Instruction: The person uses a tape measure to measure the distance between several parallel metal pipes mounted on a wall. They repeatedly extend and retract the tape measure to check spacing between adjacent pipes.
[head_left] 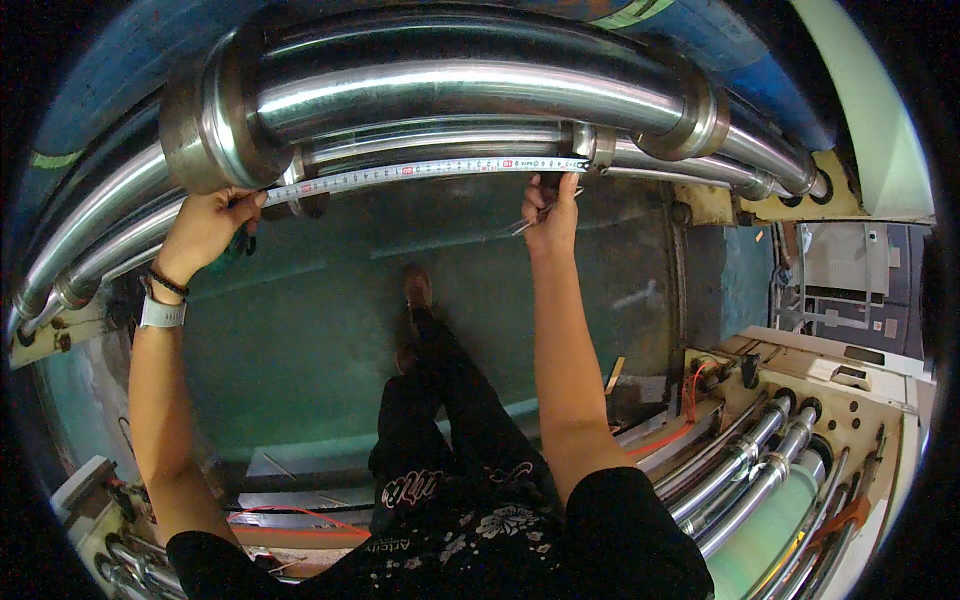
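**Tape stretched along the roller**

Left hand (pixel 205 228) at nine o'clock, fingers closed on the tape measure (pixel 420 170); right hand (pixel 552 215) at two o'clock pinches its far end, also gripping a thin pen (pixel 530 222). Tape lies against the steel rollers (pixel 470 85) overhead.

Below me the green floor (pixel 330 340) spreads out, scuffed with pale marks. To my right stands a cream machine frame (pixel 850 390) with a bank of shiny steel rollers (pixel 745 465) and an orange cable (pixel 690 385) looped near its top. At my lower left, red wires (pixel 290 525) trail over another cream bracket (pixel 85 490).
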